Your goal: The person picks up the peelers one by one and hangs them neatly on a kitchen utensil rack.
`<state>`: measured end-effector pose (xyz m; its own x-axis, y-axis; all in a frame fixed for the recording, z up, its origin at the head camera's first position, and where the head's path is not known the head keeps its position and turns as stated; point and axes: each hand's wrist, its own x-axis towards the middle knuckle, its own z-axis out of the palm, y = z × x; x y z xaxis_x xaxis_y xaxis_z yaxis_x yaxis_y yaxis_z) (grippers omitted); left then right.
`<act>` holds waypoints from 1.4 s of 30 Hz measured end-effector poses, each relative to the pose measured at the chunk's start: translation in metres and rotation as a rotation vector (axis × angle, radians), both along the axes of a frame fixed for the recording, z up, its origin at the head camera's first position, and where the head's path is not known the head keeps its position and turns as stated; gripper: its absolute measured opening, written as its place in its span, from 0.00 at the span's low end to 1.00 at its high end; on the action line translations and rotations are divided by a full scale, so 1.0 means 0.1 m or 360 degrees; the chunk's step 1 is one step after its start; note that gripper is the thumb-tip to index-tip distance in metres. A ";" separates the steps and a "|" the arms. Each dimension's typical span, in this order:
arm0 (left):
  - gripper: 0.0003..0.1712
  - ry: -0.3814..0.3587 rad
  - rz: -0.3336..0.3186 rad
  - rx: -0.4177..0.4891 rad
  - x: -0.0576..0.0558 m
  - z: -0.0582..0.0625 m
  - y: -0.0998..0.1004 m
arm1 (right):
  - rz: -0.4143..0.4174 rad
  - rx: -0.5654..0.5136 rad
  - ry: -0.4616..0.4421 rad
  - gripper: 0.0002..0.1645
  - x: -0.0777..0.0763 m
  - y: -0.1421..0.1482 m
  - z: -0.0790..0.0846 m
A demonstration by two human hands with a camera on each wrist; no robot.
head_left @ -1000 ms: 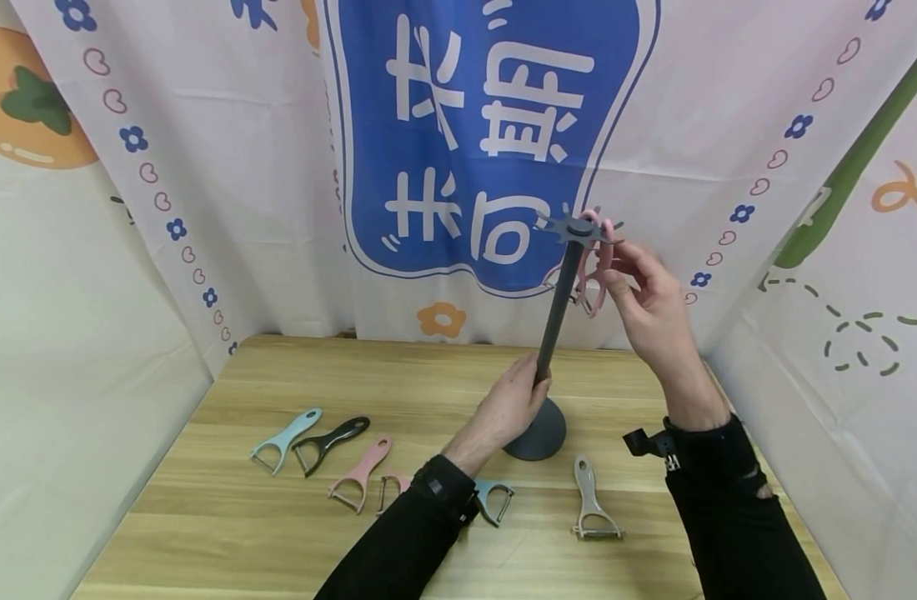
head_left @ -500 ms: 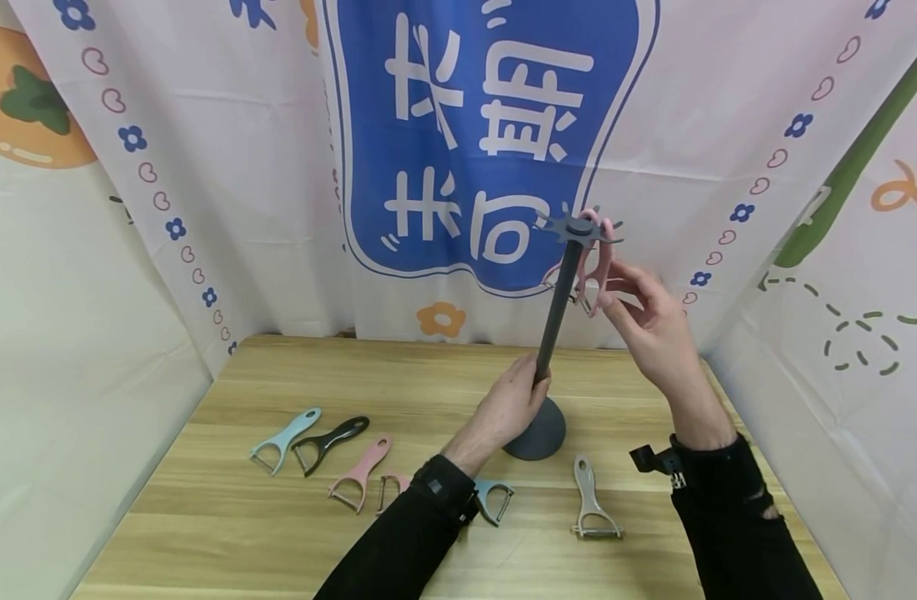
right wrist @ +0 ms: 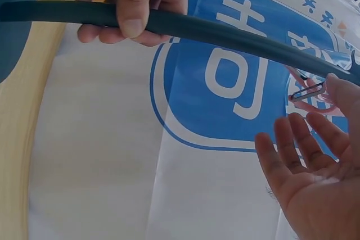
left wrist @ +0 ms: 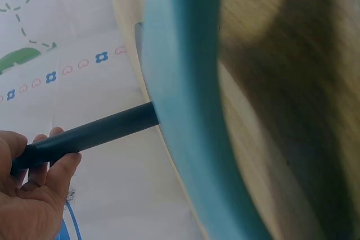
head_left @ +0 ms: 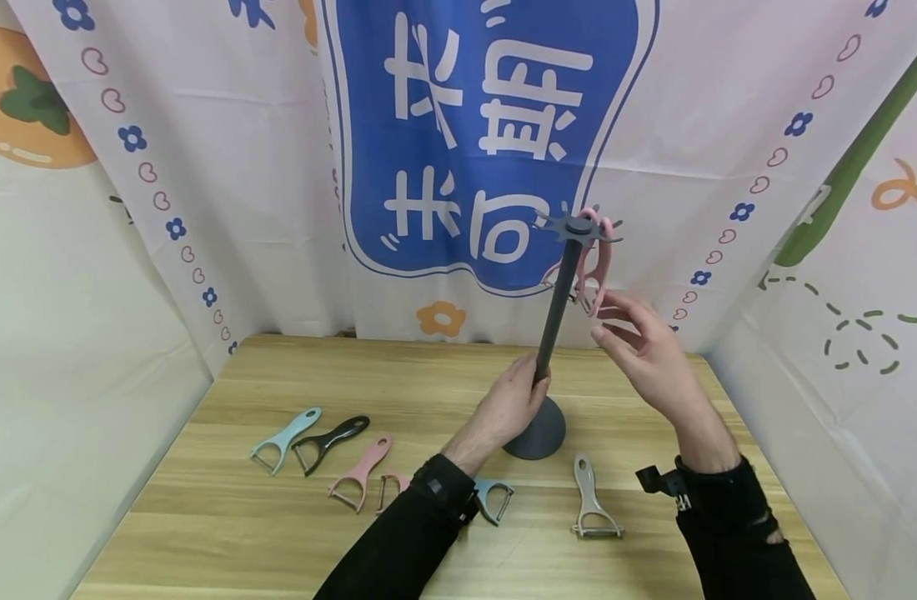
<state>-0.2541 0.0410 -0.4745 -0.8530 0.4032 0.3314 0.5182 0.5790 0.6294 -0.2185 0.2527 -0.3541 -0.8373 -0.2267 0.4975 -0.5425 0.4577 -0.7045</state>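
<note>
A dark grey stand (head_left: 558,308) with a round base leans to the right, and my left hand (head_left: 498,410) grips its pole low down. From the notched top of the stand, pink peelers (head_left: 600,265) hang on the right side, partly behind the pole. Just below and right of them is my right hand (head_left: 649,358), thumb and fingers parted and holding nothing. In the right wrist view its fingers (right wrist: 287,150) are spread near a hanging peeler's blade (right wrist: 308,92). The left wrist view shows the left fingers curled round the pole (left wrist: 107,133).
On the wooden table (head_left: 226,517) lie a light blue peeler (head_left: 288,439), a black peeler (head_left: 331,443), a pink peeler (head_left: 363,471) and a grey peeler (head_left: 589,500). Another pink one (head_left: 393,485) and a blue one (head_left: 496,500) are partly hidden by the left arm. Printed cloth (head_left: 278,208) hangs behind.
My right hand has let go of the hanging pink peeler and moved down, away from it. The left hand and the stand have stayed in place.
</note>
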 end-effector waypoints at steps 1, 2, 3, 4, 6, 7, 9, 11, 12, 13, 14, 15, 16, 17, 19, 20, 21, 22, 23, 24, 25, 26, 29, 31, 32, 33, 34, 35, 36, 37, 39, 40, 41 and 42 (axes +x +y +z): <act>0.05 -0.0004 0.0001 0.0001 0.00 0.00 0.00 | 0.0002 0.0024 -0.0021 0.33 0.01 0.01 -0.03; 0.05 -0.0008 0.0002 0.0001 0.00 0.00 0.00 | 0.0007 0.0040 -0.0042 0.33 0.01 0.01 -0.05; 0.05 -0.0011 0.0002 0.0000 0.00 0.00 0.00 | 0.0014 0.0058 -0.0054 0.33 0.02 0.02 -0.08; 0.05 -0.0014 0.0001 -0.0001 0.00 0.00 0.00 | 0.0019 0.0074 -0.0062 0.33 0.03 0.03 -0.10; 0.05 -0.0018 0.0001 -0.0004 -0.01 0.00 0.00 | 0.0041 0.0092 -0.0065 0.34 0.03 0.03 -0.15; 0.05 -0.0020 0.0001 -0.0007 -0.01 0.00 0.00 | 0.0054 0.0100 -0.0061 0.34 0.03 0.03 -0.17; 0.05 -0.0024 0.0003 -0.0012 -0.01 0.00 0.00 | 0.0068 0.0127 -0.0062 0.34 0.04 0.03 -0.21; 0.04 -0.0027 0.0005 -0.0015 -0.01 0.00 0.00 | 0.0072 0.0165 -0.0077 0.34 0.04 0.04 -0.25; 0.04 -0.0027 0.0006 -0.0016 -0.01 0.00 0.00 | 0.0069 0.0183 -0.0088 0.34 0.04 0.04 -0.27; 0.04 -0.0027 0.0008 -0.0018 -0.01 0.00 0.00 | 0.0065 0.0205 -0.0101 0.34 0.05 0.03 -0.28; 0.04 -0.0026 0.0008 -0.0017 -0.01 0.00 0.00 | 0.0059 0.0229 -0.0114 0.34 0.05 0.03 -0.30; 0.04 -0.0025 0.0008 -0.0019 -0.01 0.00 0.00 | 0.0057 0.0249 -0.0129 0.34 0.06 0.03 -0.32; 0.04 -0.0024 0.0006 -0.0019 -0.01 0.00 0.00 | 0.0059 0.0265 -0.0144 0.34 0.06 0.04 -0.35; 0.04 -0.0023 0.0008 -0.0021 -0.01 0.00 0.00 | 0.0065 0.0278 -0.0158 0.34 0.06 0.04 -0.37; 0.04 -0.0025 0.0010 -0.0025 -0.01 0.00 0.00 | 0.0072 0.0308 -0.0189 0.34 0.06 0.04 -0.41; 0.04 -0.0027 0.0009 -0.0026 -0.01 0.00 0.00 | 0.0075 0.0325 -0.0205 0.34 0.07 0.03 -0.43; 0.04 -0.0029 0.0011 -0.0027 -0.01 0.00 0.00 | 0.0075 0.0341 -0.0220 0.34 0.07 0.03 -0.45; 0.04 -0.0031 0.0013 -0.0026 -0.01 0.01 0.00 | 0.0077 0.0358 -0.0237 0.34 0.07 0.03 -0.47; 0.04 -0.0033 0.0015 -0.0024 -0.01 0.01 0.00 | 0.0073 0.0378 -0.0248 0.35 0.07 0.03 -0.49; 0.04 -0.0037 0.0017 -0.0022 -0.01 0.01 0.00 | 0.0068 0.0404 -0.0262 0.35 0.07 0.03 -0.51; 0.04 -0.0039 0.0018 -0.0024 0.00 0.01 0.00 | 0.0060 0.0427 -0.0274 0.35 0.07 0.02 -0.53; 0.04 -0.0042 0.0021 -0.0023 0.00 0.01 0.00 | 0.0061 0.0450 -0.0285 0.35 0.08 0.02 -0.56; 0.05 -0.0056 0.0026 -0.0023 0.00 0.01 0.00 | 0.0048 0.0506 -0.0332 0.36 0.09 0.02 -0.62; 0.05 -0.0062 0.0027 -0.0023 0.00 0.01 0.00 | 0.0043 0.0535 -0.0365 0.36 0.10 0.02 -0.65; 0.05 -0.0062 0.0027 -0.0022 0.01 0.01 0.00 | 0.0044 0.0546 -0.0381 0.36 0.10 0.02 -0.67; 0.05 -0.0061 0.0026 -0.0021 0.01 0.01 0.00 | 0.0040 0.0558 -0.0398 0.36 0.11 0.02 -0.69; 0.05 -0.0058 0.0026 -0.0023 0.01 0.02 0.00 | 0.0040 0.0572 -0.0406 0.36 0.11 0.02 -0.70; 0.06 -0.0053 0.0026 -0.0027 0.01 0.02 -0.01 | 0.0037 0.0585 -0.0419 0.36 0.11 0.03 -0.72; 0.06 -0.0049 0.0026 -0.0029 0.01 0.02 -0.01 | 0.0038 0.0597 -0.0428 0.35 0.11 0.03 -0.74; 0.06 -0.0045 0.0026 -0.0033 0.02 0.02 -0.01 | 0.0032 0.0613 -0.0435 0.35 0.12 0.03 -0.76; 0.07 -0.0039 0.0022 -0.0036 0.02 0.03 -0.01 | 0.0018 0.0647 -0.0457 0.34 0.13 0.03 -0.80; 0.07 -0.0038 0.0021 -0.0037 0.03 0.03 -0.01 | 0.0012 0.0663 -0.0470 0.33 0.13 0.04 -0.82; 0.07 -0.0037 0.0019 -0.0035 0.03 0.03 -0.01 | 0.0006 0.0675 -0.0486 0.33 0.13 0.04 -0.83; 0.08 -0.0033 0.0017 -0.0032 0.03 0.03 -0.01 | 0.0000 0.0687 -0.0498 0.33 0.13 0.04 -0.85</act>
